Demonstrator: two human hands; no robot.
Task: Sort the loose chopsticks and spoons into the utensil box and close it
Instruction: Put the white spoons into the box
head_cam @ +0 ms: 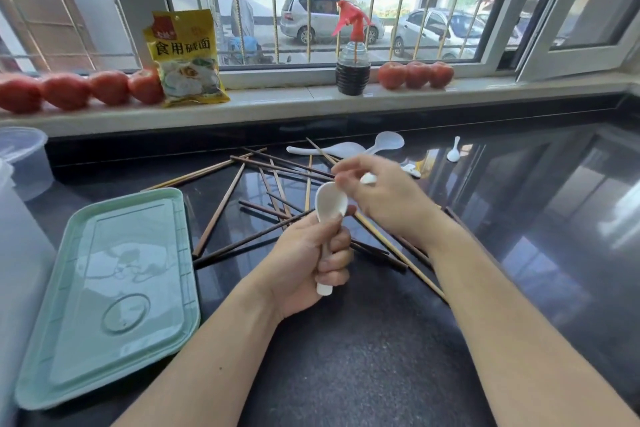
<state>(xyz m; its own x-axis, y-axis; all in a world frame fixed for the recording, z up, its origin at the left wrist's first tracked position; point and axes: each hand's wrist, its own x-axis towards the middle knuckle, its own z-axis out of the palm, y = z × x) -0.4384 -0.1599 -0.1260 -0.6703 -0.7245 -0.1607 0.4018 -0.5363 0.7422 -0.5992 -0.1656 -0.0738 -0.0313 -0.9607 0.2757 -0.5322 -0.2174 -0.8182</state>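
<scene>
Spanning the lower view, the dark glossy desk (519, 253) carries all task items. The pale green utensil box (107, 298) lies at the left, its clear lid in place. Brown and tan chopsticks (221, 208) lie scattered and crossed over the desk centre, just right of the box. Beyond them, near the back edge, lie two large white spoons (382, 144), one overlapping the other's handle, and a small white spoon (453, 152) farther right. The left hand (308, 263) is wrapped around the handle of a white spoon (330, 204), bowl pointing up, held above the chopsticks. The right hand (377, 194) sits just beside that bowl, its fingers curled around another white piece; motion blur prevents identifying it. The two hands are close together. On the windowsill (277, 100) stand rows of tomatoes (65, 90), a yellow food packet (185, 55) and a dark spray bottle (352, 55) with a red trigger head.
</scene>
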